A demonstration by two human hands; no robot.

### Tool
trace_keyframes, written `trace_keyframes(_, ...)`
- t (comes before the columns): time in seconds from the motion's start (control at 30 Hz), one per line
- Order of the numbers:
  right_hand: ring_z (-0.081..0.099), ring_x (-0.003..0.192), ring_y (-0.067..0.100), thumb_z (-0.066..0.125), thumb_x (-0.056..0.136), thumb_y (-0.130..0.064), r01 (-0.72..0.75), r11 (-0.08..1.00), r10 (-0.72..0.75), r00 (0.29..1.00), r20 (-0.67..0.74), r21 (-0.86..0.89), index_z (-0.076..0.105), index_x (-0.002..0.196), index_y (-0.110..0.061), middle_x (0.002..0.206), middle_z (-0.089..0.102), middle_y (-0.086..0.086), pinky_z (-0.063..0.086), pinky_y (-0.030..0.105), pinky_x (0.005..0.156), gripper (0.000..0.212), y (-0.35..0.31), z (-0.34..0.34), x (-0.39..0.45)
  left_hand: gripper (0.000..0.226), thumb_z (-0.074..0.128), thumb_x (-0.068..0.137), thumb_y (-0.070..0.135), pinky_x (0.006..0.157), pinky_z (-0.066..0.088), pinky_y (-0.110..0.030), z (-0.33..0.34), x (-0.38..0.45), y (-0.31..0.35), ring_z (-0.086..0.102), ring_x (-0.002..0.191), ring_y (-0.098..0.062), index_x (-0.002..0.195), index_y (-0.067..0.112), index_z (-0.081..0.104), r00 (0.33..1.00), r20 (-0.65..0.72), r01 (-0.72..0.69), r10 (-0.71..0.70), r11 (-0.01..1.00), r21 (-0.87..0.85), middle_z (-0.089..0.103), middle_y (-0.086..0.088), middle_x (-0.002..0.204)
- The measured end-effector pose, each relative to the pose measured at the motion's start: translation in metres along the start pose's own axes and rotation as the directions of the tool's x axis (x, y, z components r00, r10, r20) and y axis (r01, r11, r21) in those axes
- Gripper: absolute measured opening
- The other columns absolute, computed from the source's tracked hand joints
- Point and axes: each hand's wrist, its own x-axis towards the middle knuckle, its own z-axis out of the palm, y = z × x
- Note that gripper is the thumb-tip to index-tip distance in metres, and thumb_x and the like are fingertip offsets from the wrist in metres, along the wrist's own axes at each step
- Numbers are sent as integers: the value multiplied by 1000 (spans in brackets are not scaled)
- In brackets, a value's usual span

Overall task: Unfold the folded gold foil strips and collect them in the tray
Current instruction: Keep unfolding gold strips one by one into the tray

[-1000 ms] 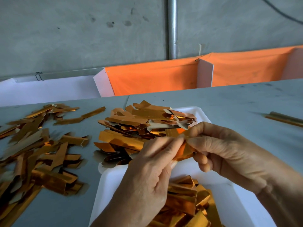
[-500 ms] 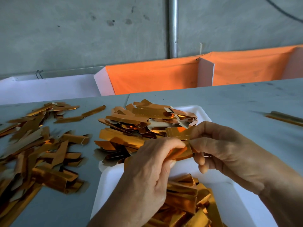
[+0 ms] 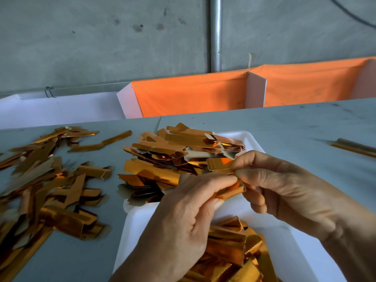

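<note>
Head view: the left hand and right hand each pinched one gold foil strip above the white tray. Its lower part was apparently folded, largely hidden behind fingers.

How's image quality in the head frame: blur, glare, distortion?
Head view: loose foil strips at the left edge are smeared by blur; the held strip and both hands, left hand and right hand, are fairly sharp. Foil in the white tray throws bright orange glints. The table edge tilts and bows, wide-angle distortion.
</note>
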Motion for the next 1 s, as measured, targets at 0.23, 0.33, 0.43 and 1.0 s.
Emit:
trace_keyframes(0.23, 55, 49, 11, 88, 62, -28, -8, 984, -17, 990, 140, 177, 67, 79, -13, 60, 53, 1, 48, 19, 47, 31, 3, -1, 2, 32, 50, 91, 30, 82, 48, -13, 1, -1, 1, 60, 102, 2, 120, 43, 52, 997, -2, 73, -74, 984, -162, 64, 15, 109)
trace_keyframes(0.33, 56, 49, 12, 86, 65, -29, 29, 994, -43, 990, 132, 103, 67, 76, -14, 58, 54, 1, 48, 20, 49, 27, 2, -2, 1, 29, 53, 88, 29, 84, 46, -10, 3, 0, 3, 59, 108, 3, 115, 40, 52, 994, 19, 106, -105, 970, -220, 65, 18, 111)
trace_keyframes(0.43, 59, 50, 14, 88, 60, -33, -14, 998, 8, 996, 88, 69, 68, 77, -12, 59, 57, 4, 50, 21, 49, 34, 1, 0, -1, 31, 56, 86, 29, 82, 47, -10, 4, -1, 1, 58, 107, 5, 112, 46, 49, 990, 24, 139, -137, 970, -200, 62, 19, 110)
trace_keyframes(1.0, 69, 81, 20, 84, 60, -32, -85, 922, 103, 994, 26, -377, 65, 70, -26, 82, 70, 4, 57, 33, 76, 23, 6, 17, 2, 34, 68, 85, 33, 94, 44, -18, 10, 7, 1, 52, 121, -3, 113, 33, 50, 918, -265, 136, -296, 862, -489, 57, 18, 128)
